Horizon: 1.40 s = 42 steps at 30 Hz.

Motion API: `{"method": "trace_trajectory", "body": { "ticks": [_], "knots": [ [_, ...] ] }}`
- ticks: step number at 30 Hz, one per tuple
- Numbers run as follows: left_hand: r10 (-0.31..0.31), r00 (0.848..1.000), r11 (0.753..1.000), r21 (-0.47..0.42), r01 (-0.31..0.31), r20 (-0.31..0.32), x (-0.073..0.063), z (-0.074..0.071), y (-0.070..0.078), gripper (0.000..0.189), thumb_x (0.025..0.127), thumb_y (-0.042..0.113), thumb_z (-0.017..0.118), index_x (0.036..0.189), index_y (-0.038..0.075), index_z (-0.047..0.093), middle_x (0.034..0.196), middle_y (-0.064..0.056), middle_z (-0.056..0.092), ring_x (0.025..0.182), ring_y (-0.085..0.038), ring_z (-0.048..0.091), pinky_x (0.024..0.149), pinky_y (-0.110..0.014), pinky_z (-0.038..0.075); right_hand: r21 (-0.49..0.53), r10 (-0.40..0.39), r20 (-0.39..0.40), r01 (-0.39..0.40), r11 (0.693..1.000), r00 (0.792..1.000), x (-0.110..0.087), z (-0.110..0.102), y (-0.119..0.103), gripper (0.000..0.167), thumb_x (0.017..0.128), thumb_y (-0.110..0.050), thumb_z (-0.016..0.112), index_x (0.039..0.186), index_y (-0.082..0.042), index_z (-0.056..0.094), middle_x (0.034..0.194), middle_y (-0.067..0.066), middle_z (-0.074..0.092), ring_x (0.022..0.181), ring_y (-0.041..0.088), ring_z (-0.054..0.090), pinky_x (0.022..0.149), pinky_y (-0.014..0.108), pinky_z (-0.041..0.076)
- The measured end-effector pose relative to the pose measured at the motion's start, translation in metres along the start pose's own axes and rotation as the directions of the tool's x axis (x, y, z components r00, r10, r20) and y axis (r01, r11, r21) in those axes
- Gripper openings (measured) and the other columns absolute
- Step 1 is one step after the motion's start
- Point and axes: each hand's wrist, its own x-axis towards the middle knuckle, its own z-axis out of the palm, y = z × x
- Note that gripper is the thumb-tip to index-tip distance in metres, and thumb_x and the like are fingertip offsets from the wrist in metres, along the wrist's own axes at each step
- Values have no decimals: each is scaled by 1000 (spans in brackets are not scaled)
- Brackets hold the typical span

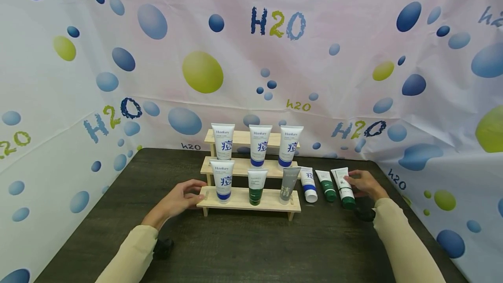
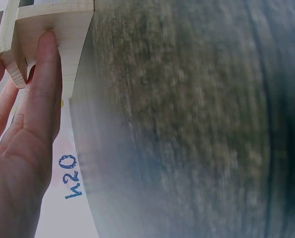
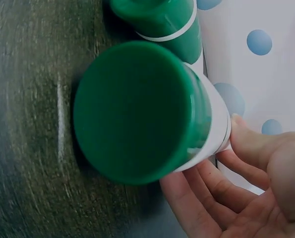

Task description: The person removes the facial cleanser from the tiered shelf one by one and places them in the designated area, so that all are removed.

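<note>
Smooth, round-capped green-and-white tube (image 3: 137,116) pinched by right fingers (image 3: 187,206); left fingers (image 2: 42,89) grip the stepped wooden stand (image 1: 237,198)

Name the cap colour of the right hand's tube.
The cap is green, best seen from the right wrist.

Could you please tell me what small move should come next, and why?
Probably raise the rightmost tube with the right hand: that hand pinches it by its side, while the left hand holds the left end of the rack.
</note>
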Motion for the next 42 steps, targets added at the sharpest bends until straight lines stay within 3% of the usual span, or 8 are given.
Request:
{"method": "trace_trajectory", "body": {
  "ticks": [9,16,25,42],
  "knots": [
    [-6,1000,1000,-3,6,-3,0,-1,0,45,100,17,69,142,6,56,142,-23,56,118,-33,68,90,-43,62,2,-17,6,17,1000,1000,-1,1,-1,64,108,-24,53,149,19,29,135,41,51,118,48,61,86,50,62],
    [41,999,999,3,-41,18,-1,-1,-1,46,101,17,68,142,3,55,143,-26,55,117,-33,69,89,-41,61,2,-44,-35,44,999,998,-2,2,2,58,107,-21,54,146,19,36,126,38,61,106,41,69,80,46,63],
    [41,999,999,2,-41,16,1,-2,-2,46,100,18,69,143,4,55,144,-26,55,120,-35,68,90,-42,61,-33,-22,-25,21,999,999,0,2,3,76,103,-34,63,149,18,32,137,41,50,112,44,65,81,45,64],
    [35,999,999,2,-35,11,1,-2,-1,47,101,18,69,143,3,55,144,-25,55,117,-32,68,90,-42,62,-38,-15,-99,12,999,995,-2,8,-2,66,104,-31,60,145,16,38,134,40,49,109,43,63,75,44,64]
  ]
}}
